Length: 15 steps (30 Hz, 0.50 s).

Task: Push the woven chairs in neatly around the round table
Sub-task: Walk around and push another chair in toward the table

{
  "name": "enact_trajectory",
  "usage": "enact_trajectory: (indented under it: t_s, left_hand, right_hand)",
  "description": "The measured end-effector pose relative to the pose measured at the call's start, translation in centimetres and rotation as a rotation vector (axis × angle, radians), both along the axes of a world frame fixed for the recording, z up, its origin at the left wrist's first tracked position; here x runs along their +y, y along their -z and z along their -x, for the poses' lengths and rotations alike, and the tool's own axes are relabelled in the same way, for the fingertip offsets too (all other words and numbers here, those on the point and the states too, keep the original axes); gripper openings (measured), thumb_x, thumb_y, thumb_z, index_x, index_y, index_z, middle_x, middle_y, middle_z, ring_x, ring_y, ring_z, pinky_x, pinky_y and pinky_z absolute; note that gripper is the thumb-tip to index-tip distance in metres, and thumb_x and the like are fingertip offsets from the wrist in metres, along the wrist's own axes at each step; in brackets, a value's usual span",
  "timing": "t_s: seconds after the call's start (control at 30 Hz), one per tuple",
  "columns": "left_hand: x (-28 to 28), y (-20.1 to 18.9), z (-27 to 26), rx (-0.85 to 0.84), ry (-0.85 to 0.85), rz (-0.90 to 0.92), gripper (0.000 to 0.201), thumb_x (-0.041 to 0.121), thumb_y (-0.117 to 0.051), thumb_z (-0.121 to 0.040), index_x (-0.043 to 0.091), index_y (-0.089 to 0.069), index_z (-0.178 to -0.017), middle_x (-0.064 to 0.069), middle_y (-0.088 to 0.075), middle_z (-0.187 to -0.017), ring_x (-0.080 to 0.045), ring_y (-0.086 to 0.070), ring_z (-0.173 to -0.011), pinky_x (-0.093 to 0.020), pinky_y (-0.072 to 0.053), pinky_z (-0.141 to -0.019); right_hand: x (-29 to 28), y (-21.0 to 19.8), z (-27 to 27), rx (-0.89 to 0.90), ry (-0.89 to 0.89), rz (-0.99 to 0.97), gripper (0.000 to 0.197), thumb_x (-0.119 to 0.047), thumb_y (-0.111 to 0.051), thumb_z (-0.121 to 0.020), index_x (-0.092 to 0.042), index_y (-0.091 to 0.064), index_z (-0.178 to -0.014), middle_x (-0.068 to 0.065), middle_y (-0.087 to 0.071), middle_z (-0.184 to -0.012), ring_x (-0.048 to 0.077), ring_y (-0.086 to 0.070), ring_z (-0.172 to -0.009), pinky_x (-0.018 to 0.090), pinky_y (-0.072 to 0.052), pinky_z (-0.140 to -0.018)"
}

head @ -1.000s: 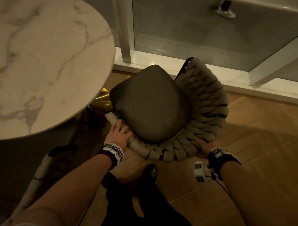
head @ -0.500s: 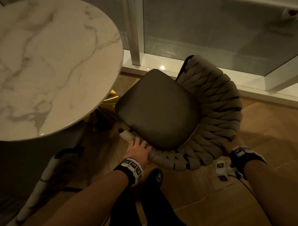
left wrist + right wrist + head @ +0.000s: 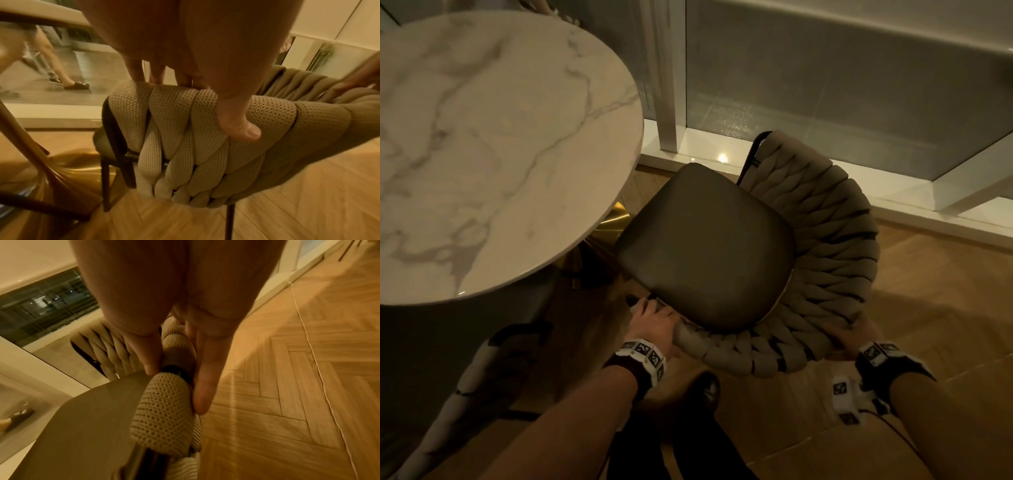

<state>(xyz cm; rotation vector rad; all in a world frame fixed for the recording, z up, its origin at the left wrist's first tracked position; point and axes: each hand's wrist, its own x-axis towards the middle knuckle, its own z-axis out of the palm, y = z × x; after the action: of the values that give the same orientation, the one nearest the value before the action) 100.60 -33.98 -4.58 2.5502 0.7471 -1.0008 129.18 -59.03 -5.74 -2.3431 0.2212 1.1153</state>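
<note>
A chair with a dark seat cushion (image 3: 705, 246) and a thick woven beige backrest (image 3: 825, 240) stands right of the round marble table (image 3: 482, 137); the seat's front corner reaches just under the table edge. My left hand (image 3: 654, 325) grips the left end of the woven rim. In the left wrist view, the left hand (image 3: 201, 97) has its fingers over the rim's top and the thumb (image 3: 242, 129) pressed on the weave (image 3: 185, 138). My right hand (image 3: 856, 332) holds the rim low on the right. Seen from the right wrist, the right hand (image 3: 179, 369) has the thumb and fingers either side of the rim (image 3: 164, 410).
The table's gold pedestal base (image 3: 613, 219) sits beside the chair's dark legs (image 3: 107, 178). A white-framed glass wall (image 3: 825, 85) runs close behind the chair. A thin cable (image 3: 320, 369) lies on the herringbone wood floor. My shoe (image 3: 705, 387) is under the backrest.
The chair has shifted a little toward the table, its seat front now closer to the edge. My left hand slid up to the rim's end. My right hand kept its hold.
</note>
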Motion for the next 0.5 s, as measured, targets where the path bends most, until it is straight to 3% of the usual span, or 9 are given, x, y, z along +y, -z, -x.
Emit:
enact_trajectory:
  t_s: [0.07,0.13,0.17,0.23,0.3,0.4,0.5]
  left_hand:
    - [-1.5,-0.2,0.2,0.011,-0.004,0.014,0.080,0.066,-0.058,-0.076,0.027,-0.037,-0.143,0.004,-0.037,-0.152,-0.033,-0.025,-0.139,-0.051,-0.011,-0.120]
    - [-2.8,-0.3,0.7,0.027,-0.002,0.030,0.068,0.058,-0.055,-0.082,0.028,-0.039,-0.141,0.004,-0.037,-0.151,-0.033,-0.026,-0.137,-0.051,-0.014,-0.117]
    - [-3.3,-0.3,0.9,0.037,-0.001,0.035,0.062,0.050,-0.055,-0.085,0.028,-0.039,-0.141,0.003,-0.037,-0.150,-0.034,-0.027,-0.137,-0.051,-0.015,-0.116]
    - [-3.7,-0.1,1.2,0.062,-0.012,0.040,0.057,0.031,-0.057,-0.087,0.029,-0.038,-0.141,0.003,-0.035,-0.151,-0.034,-0.026,-0.137,-0.051,-0.017,-0.115]
    - [-3.5,0.1,1.3,0.075,-0.034,0.037,0.060,0.022,-0.057,-0.087,0.030,-0.036,-0.142,0.003,-0.033,-0.153,-0.034,-0.024,-0.139,-0.052,-0.017,-0.115]
    - [-3.0,0.3,1.6,0.047,-0.083,0.036,0.060,0.019,-0.054,-0.089,0.033,-0.033,-0.144,0.004,-0.030,-0.157,-0.034,-0.021,-0.141,-0.052,-0.015,-0.117]
    - [-2.0,0.3,2.2,-0.013,-0.123,0.008,0.061,0.019,-0.051,-0.091,0.035,-0.029,-0.146,0.006,-0.028,-0.158,-0.032,-0.022,-0.142,-0.051,-0.013,-0.118]
  right_hand:
    - [0.5,-0.2,-1.1,-0.029,-0.044,0.028,0.077,-0.029,-0.087,-0.065,-0.020,-0.041,-0.125,0.023,-0.057,-0.125,0.040,-0.066,-0.083,0.050,-0.059,-0.052]
    - [0.3,1.3,-3.0,-0.092,-0.134,0.083,0.102,-0.053,-0.090,-0.038,-0.024,-0.042,-0.123,0.020,-0.060,-0.123,0.042,-0.067,-0.090,0.056,-0.059,-0.060]
    - [0.2,2.6,-4.2,-0.101,-0.175,0.083,0.107,-0.058,-0.087,-0.031,-0.026,-0.041,-0.122,0.019,-0.060,-0.123,0.042,-0.067,-0.091,0.057,-0.059,-0.059]
    - [1.4,2.6,-4.9,-0.097,-0.214,0.086,0.090,-0.046,-0.089,-0.049,-0.028,-0.040,-0.123,0.020,-0.059,-0.125,0.043,-0.067,-0.089,0.058,-0.058,-0.056]
    - [2.9,1.4,-4.7,-0.119,-0.241,0.085,0.074,-0.029,-0.085,-0.067,-0.023,-0.040,-0.124,0.023,-0.058,-0.123,0.045,-0.067,-0.084,0.057,-0.058,-0.057]
    - [5.3,0.7,-4.9,-0.160,-0.311,0.072,0.074,-0.033,-0.084,-0.066,-0.020,-0.040,-0.124,0.023,-0.061,-0.118,0.042,-0.067,-0.082,0.050,-0.059,-0.060]
    - [7.7,0.3,-4.7,-0.233,-0.410,0.087,0.076,-0.031,-0.082,-0.071,-0.014,-0.040,-0.133,0.022,-0.060,-0.123,0.040,-0.064,-0.095,0.042,-0.055,-0.072]
